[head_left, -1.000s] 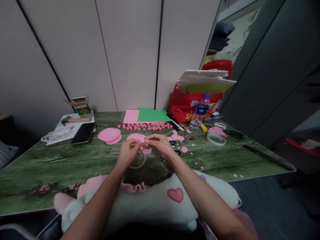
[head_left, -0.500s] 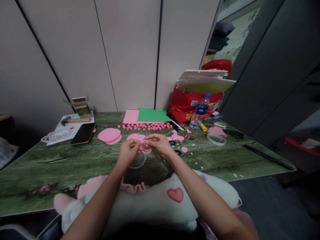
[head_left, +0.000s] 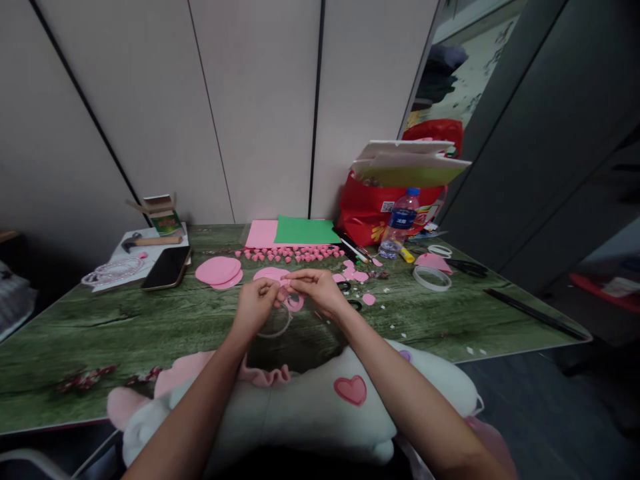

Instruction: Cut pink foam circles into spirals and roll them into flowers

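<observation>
My left hand (head_left: 257, 303) and my right hand (head_left: 320, 290) meet above the table, thumbs and forefingers pinching a small pink piece of paper (head_left: 285, 283) between them. Its exact shape is partly covered by my fingers. Just behind lie pink paper circles (head_left: 270, 272). A pink piece with a round opening (head_left: 296, 305) shows below my fingertips. Under my left hand rests a thin pale ring (head_left: 284, 328), partly hidden. Black scissor handles (head_left: 355, 305) lie beside my right hand, near pink paper scraps (head_left: 356, 275).
More pink circles (head_left: 219, 271) lie left, near a phone (head_left: 167, 268) and hammer (head_left: 155, 241). Behind are small pink pieces (head_left: 295, 253) and a green sheet (head_left: 306, 231). A bottle (head_left: 399, 227), red bag (head_left: 363, 210) and tape roll (head_left: 433, 279) stand right. A plush toy (head_left: 310, 407) covers my lap.
My fingers have shifted very slightly around the small pink piece, and a little more of the pink piece with the opening shows beneath them. Nothing else has visibly moved.
</observation>
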Motion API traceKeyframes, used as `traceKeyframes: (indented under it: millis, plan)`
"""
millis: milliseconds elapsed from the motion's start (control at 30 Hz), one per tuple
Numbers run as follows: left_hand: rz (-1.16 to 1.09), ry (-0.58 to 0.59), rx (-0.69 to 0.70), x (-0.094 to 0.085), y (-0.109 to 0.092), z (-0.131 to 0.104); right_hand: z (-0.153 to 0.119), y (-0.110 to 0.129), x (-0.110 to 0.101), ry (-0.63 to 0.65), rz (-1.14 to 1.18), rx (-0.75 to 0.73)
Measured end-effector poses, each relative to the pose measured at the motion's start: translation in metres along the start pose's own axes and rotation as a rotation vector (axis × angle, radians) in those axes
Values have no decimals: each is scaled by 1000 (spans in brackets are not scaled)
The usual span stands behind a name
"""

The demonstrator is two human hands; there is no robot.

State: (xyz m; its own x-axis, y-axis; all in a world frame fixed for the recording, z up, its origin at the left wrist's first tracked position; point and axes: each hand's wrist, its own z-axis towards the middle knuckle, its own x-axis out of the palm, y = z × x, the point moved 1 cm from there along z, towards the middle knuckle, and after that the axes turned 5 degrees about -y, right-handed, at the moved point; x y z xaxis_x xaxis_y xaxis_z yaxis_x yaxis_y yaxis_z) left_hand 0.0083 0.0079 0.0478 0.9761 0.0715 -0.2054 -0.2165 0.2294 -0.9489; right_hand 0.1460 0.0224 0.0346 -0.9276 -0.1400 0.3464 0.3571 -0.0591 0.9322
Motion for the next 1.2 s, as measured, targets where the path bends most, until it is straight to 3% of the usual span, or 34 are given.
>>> traceKeyframes:
  millis: [767, 1200]
  plan:
    - [0, 45, 16, 2, -3, -1, 2, -2, -2, -26, -21, -21]
    - [1, 26, 7, 2, -3, -1, 3, -6, -5, 44, -18, -22]
